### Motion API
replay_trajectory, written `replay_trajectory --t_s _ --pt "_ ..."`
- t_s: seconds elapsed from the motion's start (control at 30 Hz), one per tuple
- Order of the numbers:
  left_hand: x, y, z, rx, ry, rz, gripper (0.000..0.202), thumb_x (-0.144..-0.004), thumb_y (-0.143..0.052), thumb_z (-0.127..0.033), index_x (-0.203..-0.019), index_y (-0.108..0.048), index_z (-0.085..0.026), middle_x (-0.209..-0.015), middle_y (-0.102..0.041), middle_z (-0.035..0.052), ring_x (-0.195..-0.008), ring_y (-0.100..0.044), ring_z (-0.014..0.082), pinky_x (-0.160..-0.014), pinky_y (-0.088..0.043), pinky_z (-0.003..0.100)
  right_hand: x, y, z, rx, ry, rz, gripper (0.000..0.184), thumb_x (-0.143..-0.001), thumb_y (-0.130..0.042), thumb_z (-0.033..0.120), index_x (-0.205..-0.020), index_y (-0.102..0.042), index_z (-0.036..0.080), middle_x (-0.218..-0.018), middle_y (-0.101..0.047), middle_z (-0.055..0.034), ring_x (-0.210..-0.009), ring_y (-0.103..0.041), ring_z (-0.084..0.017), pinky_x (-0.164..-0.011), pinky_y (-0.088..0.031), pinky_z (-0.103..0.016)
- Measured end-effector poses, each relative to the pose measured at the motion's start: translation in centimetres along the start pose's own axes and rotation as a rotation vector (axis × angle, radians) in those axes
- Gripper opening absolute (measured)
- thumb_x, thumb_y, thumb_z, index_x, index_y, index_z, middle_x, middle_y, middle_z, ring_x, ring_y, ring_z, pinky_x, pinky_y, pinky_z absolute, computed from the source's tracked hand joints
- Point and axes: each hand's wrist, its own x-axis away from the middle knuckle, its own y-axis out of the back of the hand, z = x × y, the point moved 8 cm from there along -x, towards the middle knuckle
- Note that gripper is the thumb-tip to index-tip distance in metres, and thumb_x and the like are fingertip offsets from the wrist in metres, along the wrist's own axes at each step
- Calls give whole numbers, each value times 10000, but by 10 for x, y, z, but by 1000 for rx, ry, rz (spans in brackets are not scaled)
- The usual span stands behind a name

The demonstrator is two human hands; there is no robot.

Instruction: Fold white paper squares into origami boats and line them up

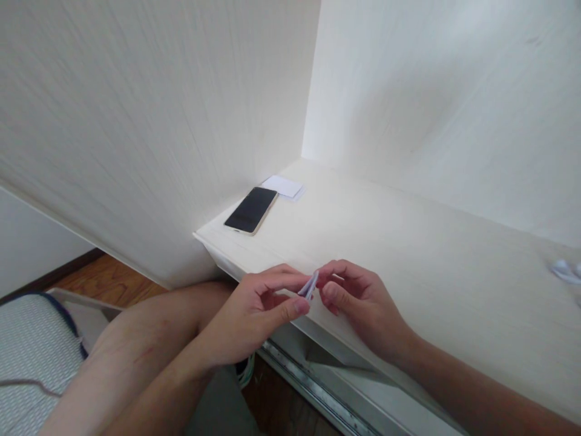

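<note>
A small piece of folded white paper is pinched between the thumb and fingers of my left hand, just above the front edge of the white surface. Its folded layers stand slightly apart at the top. Close on its right side is my right hand, fingers curved and the thumb apart from the index finger. The right fingertips come right up to the paper's edge; whether they touch it I cannot tell.
A phone with a dark screen lies on the white shelf near its left end. Behind it are white paper sheets. A crumpled whitish item sits at the far right. White panels rise at the left and back. A metal rail runs below.
</note>
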Motion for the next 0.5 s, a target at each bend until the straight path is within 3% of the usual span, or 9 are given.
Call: replay_trajectory --t_s 0.13,0.3,0.5 --pt "0 4 1 -24 5 -13 188 -861 -776 -221 -1040 -827 -252 -1060 -739 56 -961 -665 181 -790 -530 258 1 -4 -1 13 -5 44 197 -810 -839 371 -875 -757 204 -654 -621 40 -584 -477 -78 -556 -368 -227" --pt "-2 18 13 70 89 -136 169 -725 -884 -210 -885 -833 -217 -918 -771 40 -807 -681 156 -708 -535 242 0 -1 -6 58 -53 17 214 -776 -861 372 -877 -772 206 -692 -653 20 -606 -516 -99 -571 -414 -248" --pt "-1 17 24 202 169 -116 170 -706 -905 -219 -858 -831 -199 -875 -773 36 -785 -677 139 -715 -518 224 0 -4 -5 40 -71 32 194 -775 -867 323 -908 -782 211 -777 -709 -12 -669 -576 -116 -606 -460 -260"
